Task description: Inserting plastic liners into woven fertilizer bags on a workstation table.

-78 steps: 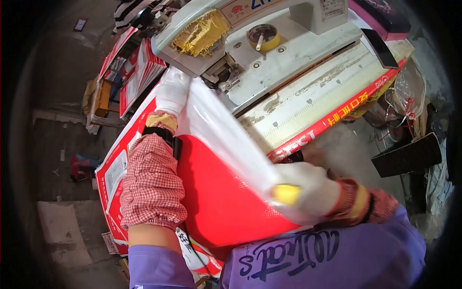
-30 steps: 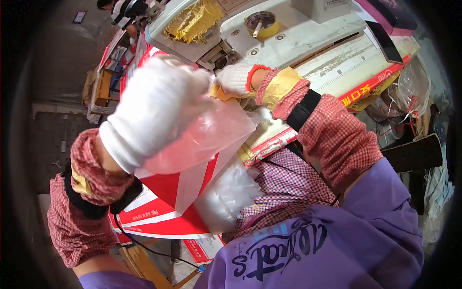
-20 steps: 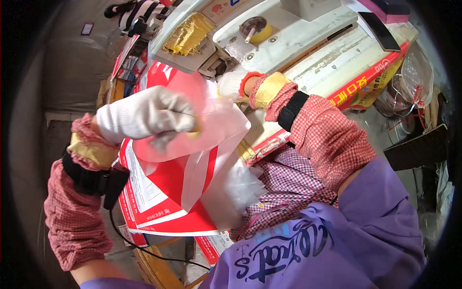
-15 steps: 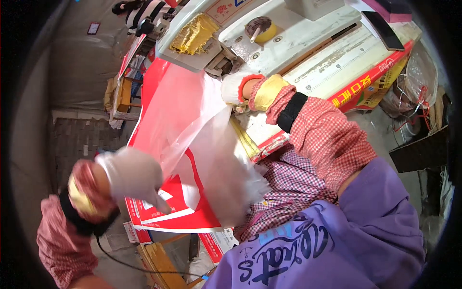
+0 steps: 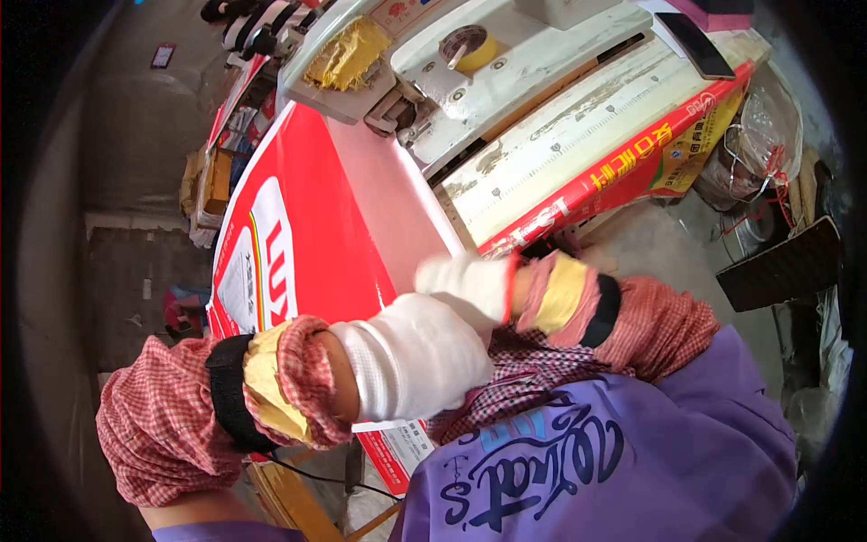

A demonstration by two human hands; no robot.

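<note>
The left hand (image 5: 411,366), in a white knit glove, is curled shut at the near edge of the large red printed plastic bag (image 5: 307,244); what its grip pinches I cannot tell. The right hand (image 5: 465,285) is likewise closed, touching the bag's near right edge. The bag lies flat, stretching away to the white sealing machine (image 5: 506,81) on the far table.

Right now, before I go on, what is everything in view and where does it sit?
Large red printed bag with white panel: one, red and white, flat on the bench under the machine.
Off-white bench machine: one, top centre.
Yellow tape roll: one, on the machine.
Yellow crumpled wad: one, machine's left end.
Dark flat phone: one, black, upper right.
Clear plastic bags: several, right.
Left hand: white glove, checked sleeve, at the bag's near edge.
Right hand: white glove, beside it.
</note>
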